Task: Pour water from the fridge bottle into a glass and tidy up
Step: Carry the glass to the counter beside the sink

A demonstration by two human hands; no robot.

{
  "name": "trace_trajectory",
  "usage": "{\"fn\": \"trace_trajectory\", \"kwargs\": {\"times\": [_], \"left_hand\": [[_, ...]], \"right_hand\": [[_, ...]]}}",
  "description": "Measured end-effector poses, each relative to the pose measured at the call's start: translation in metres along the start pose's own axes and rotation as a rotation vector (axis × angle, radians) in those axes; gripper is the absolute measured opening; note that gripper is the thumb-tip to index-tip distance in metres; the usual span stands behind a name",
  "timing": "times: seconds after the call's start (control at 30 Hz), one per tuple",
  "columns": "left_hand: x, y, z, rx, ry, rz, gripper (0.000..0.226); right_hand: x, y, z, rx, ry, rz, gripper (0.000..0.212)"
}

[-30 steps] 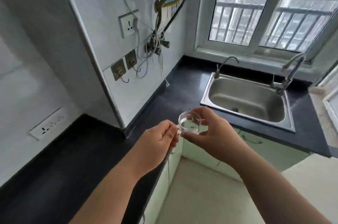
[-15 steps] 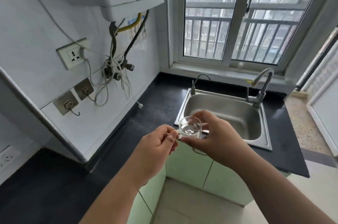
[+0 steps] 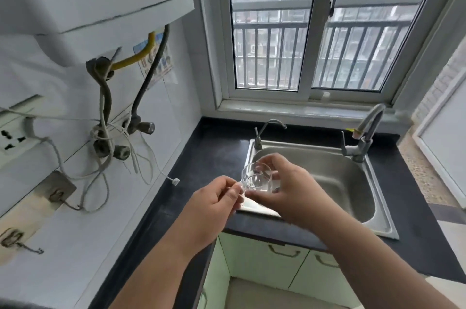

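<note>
My left hand (image 3: 214,204) pinches the handle and my right hand (image 3: 290,187) wraps the glass (image 3: 257,179) at the sink (image 3: 340,182) edge; I should probably tip slowly over the basin, grip firm.

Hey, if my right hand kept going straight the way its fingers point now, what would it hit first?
The right hand points left and already grips the glass. Past that, it would probably meet the left hand, which pinches the glass handle; depth is hard to judge.
</note>
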State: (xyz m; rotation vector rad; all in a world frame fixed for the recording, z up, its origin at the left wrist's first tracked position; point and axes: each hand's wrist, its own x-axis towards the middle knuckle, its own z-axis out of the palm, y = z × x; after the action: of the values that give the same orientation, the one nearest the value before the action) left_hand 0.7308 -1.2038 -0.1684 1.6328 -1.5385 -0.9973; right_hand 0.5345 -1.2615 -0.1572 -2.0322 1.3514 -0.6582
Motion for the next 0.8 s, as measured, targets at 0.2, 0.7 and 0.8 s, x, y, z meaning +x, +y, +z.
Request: {"fn": "trace_trajectory", "kwargs": {"times": [0.2,0.7,0.8], "left_hand": [[0.06,-0.004,-0.014,0.047,0.013,-0.014,0.021],[0.197,-0.045,0.012,-0.22,0.23,-0.27,0.026],[0.226,-0.065,0.019,-0.239,0.293,-0.29,0.026]], "right_hand": [[0.062,0.014,0.006,0.045,0.03,0.016,0.058],[0.218,0.082,0.037,0.173,-0.036,-0.07,0.075],[0.245,0.097,0.057,0.225,-0.018,-0.069,0.069]]}}
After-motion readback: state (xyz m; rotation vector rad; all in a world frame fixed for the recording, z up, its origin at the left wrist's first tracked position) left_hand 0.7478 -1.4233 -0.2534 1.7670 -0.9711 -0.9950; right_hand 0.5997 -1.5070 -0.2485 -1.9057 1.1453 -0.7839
